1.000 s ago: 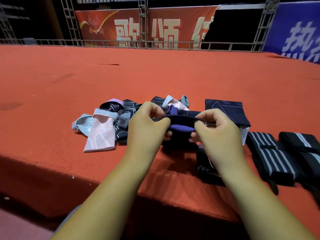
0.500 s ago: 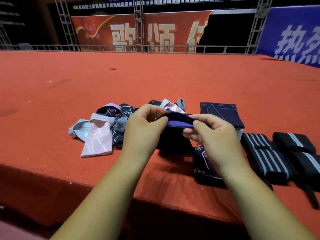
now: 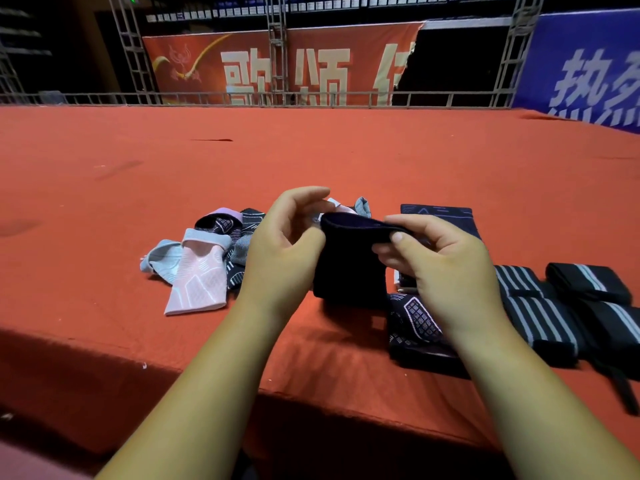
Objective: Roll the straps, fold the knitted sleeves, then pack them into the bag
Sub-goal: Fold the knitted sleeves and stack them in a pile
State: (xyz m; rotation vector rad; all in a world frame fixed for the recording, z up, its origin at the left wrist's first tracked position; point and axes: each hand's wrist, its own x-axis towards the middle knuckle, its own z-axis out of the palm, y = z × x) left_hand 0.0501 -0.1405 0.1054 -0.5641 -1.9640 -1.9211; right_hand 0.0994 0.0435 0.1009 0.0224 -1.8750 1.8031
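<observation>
We hold a dark sleeve (image 3: 349,265) just above the red table (image 3: 311,150), and it hangs down from its upper edge. Our right hand (image 3: 446,268) pinches the right end of this edge, with the thumb on top and the fingers curled under it. Our left hand (image 3: 287,244) is half curled at the left end. Its thumb touches the cloth and the forefinger is lifted free, but we cannot tell if the hidden fingers grip.

Left of the dark sleeve lies a loose pile of sleeves, with a pink sleeve (image 3: 199,282) in front and a light blue sleeve (image 3: 159,258) touching it. Right of the dark sleeve, under our right wrist, lies a patterned sleeve (image 3: 415,320), and further right are the striped straps (image 3: 533,306). Behind our right hand lies a flat dark blue piece (image 3: 443,216); whether it is a sleeve or a bag, we cannot tell.

Far behind the dark sleeve, a red banner (image 3: 194,64) shows the big pale characters 歌颂, and a third one is half hidden. To the right, a blue banner (image 3: 571,64) shows 热烈 in white, cut by the picture edge.
</observation>
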